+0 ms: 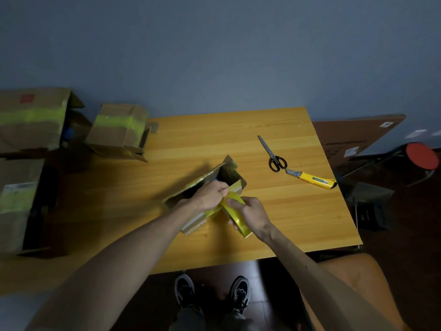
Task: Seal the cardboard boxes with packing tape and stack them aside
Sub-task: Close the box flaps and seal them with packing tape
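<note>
A small cardboard box (210, 177) lies on its side in the middle of the wooden table (238, 139), its open end and flaps facing away. My right hand (250, 211) grips a roll of yellow packing tape (241, 224) just right of the box. My left hand (212, 194) rests over the box's near end and pinches the tape's free end between thumb and fingers. A short stretch of yellow tape runs between both hands.
Black-handled scissors (274, 156) and a yellow utility knife (315, 179) lie at the table's right. Taped cardboard boxes (119, 127) (31, 120) (16, 204) stand along the left. A flat brown carton (353, 139) and a red-topped stool (422, 155) sit off the right edge. My shoes (212, 295) show below the table.
</note>
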